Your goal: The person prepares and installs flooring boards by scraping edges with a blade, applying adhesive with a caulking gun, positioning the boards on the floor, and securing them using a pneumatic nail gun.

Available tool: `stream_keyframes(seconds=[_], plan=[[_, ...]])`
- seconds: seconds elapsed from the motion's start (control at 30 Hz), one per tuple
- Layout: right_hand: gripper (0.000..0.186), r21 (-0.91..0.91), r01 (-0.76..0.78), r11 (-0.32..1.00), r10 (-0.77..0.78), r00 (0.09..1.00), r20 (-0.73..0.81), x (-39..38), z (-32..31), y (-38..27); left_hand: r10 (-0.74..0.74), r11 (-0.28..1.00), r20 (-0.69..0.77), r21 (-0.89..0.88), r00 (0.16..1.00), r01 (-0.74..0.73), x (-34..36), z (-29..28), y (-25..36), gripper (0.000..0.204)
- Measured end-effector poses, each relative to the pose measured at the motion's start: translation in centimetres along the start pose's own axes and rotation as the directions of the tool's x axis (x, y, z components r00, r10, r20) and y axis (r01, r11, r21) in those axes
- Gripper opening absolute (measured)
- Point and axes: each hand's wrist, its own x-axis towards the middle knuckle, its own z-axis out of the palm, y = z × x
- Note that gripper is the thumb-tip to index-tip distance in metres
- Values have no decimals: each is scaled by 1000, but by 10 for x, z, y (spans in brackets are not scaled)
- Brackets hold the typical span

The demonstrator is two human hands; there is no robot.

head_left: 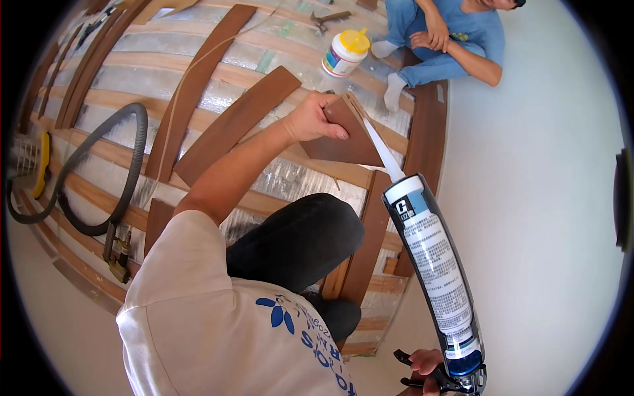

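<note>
Our left hand (314,120) holds the board (345,144), our right hand (426,364) the caulking gun (436,267) (apparently edge-gluing), so next we need a steady nozzle (384,152).

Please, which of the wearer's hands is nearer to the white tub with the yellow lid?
Left. The left hand, holding a brown board, is just below the tub in the picture; the right hand, holding the caulking gun, is farther down.

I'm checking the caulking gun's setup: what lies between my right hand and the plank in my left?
In the head view, the sealant cartridge lies there, then its white nozzle, ending at the edge of the plank.
</note>
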Motion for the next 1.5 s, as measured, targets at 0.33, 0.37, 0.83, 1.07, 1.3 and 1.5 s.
stream_keyframes(seconds=[0.33, 0.37, 0.83, 1.07, 1.3, 1.5], plan=[[33, 7, -22, 1000, 22, 999, -37, -24, -41, -1, 62, 993, -68, 104, 996, -55, 0, -7, -3, 65], [33, 13, -25, 1000, 25, 999, -27, -24, -40, -3, 65, 993, -67, 101, 996, -58, 0, -7, -4, 66], [39, 397, -477, 784, 177, 785, 593, 22, -36, -24, 67, 985, 27, 159, 997, -70, 5, -18, -25, 55], [63, 462, -144, 875, 71, 983, 172, 9, -1, -21, 91, 993, -42, 85, 995, -87, 8, -19, -30, 46], [53, -161, -128, 979, 173, 937, 303, 38, -29, 8, 189, 982, -472, 113, 861, -153, -4, -86, -21, 45], [72, -335, -16, 942, 187, 855, 483, 139, -7, 139, 265, 960, -739, 139, 620, -245, -45, -125, 79, 82]])
